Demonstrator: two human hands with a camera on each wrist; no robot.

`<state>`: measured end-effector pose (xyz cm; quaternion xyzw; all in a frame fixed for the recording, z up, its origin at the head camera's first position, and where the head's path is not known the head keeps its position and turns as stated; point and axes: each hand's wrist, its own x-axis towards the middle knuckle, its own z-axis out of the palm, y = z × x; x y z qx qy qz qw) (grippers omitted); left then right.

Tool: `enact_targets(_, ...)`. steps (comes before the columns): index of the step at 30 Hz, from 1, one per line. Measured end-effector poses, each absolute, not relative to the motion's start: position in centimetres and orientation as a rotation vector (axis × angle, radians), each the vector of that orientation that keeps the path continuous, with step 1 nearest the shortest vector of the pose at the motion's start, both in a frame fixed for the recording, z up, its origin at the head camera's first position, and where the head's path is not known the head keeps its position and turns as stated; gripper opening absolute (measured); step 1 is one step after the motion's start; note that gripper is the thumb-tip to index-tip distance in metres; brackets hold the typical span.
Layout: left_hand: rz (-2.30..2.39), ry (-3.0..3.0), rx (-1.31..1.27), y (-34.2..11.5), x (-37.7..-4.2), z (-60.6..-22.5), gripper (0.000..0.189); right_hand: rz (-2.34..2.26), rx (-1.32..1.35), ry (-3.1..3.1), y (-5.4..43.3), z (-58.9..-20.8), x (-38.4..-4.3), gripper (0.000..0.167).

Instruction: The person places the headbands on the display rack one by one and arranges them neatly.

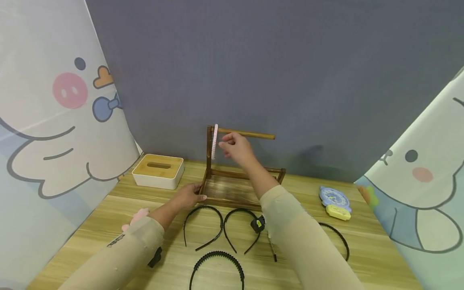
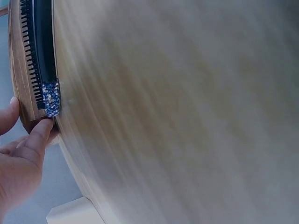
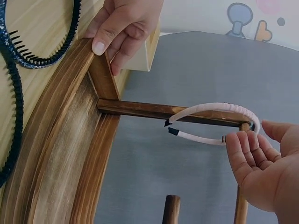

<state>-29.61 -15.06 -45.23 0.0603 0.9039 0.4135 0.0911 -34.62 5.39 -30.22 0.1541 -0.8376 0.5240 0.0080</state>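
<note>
From my end, I see the pink headband (image 1: 214, 141) looped over the rod (image 1: 253, 134) of the rack (image 1: 208, 155), up close to the post, its two tips pointing down toward the base. My right hand (image 1: 237, 148) is right at the band, thumb and fingers spread apart and loosely bent, with no clear grip on it; I cannot tell whether a fingertip touches it. My left hand (image 1: 188, 197) grips the near left corner of the rack's base, thumb over the rail and fingers around the outside.

On the tabletop (image 1: 369, 241) in front of the rack, I have two black headbands side by side (image 1: 204, 207) and another one nearer me (image 1: 218, 253). One more (image 1: 342, 237) lies partly behind my right sleeve (image 1: 308, 233). The tissue box (image 1: 156, 183) sits left of the rack; a blue thing (image 1: 334, 197) with a yellow part lies well to the right.
</note>
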Motion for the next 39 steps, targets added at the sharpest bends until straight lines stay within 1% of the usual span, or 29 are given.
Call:
enact_targets(3,1.225,2.683,0.167,-15.1,-29.5,-45.2,0.066,1.627,0.503,-2.623,5.9,-30.0,-34.1,0.034)
enact_targets(8,1.219,2.683,0.167,-15.0,-29.4,-45.1,0.066,1.641,0.545,-2.619,7.1,-29.8,-32.8,0.029)
enact_targets(10,1.214,2.685,0.168,-15.0,-29.4,-45.1,0.066,1.653,0.564,-2.627,7.6,-29.7,-32.0,0.029)
enact_targets(13,1.204,2.688,0.168,-15.0,-29.5,-45.1,0.066,1.652,0.597,-2.655,8.5,-29.9,-30.7,0.032)
enact_targets(18,1.188,2.694,0.174,-15.1,-29.7,-45.2,0.067,1.645,0.648,-2.693,10.1,-30.6,-28.3,0.029)
enact_targets(21,1.184,2.691,0.178,-15.1,-29.7,-45.3,0.067,1.651,0.692,-2.706,11.0,-31.4,-26.8,0.028)
enact_targets(28,1.216,2.664,0.18,-15.2,-29.7,-45.4,0.068,1.547,0.772,-2.788,12.6,-34.2,-23.1,0.03)
enact_targets(34,1.2,2.669,0.19,-15.3,-29.7,-45.2,0.068,1.534,0.847,-2.871,13.1,-36.8,-20.7,0.024)
enact_targets(39,1.19,2.662,0.179,-15.2,-29.8,-45.0,0.068,1.395,0.869,-2.962,13.5,-38.7,-18.8,0.023)
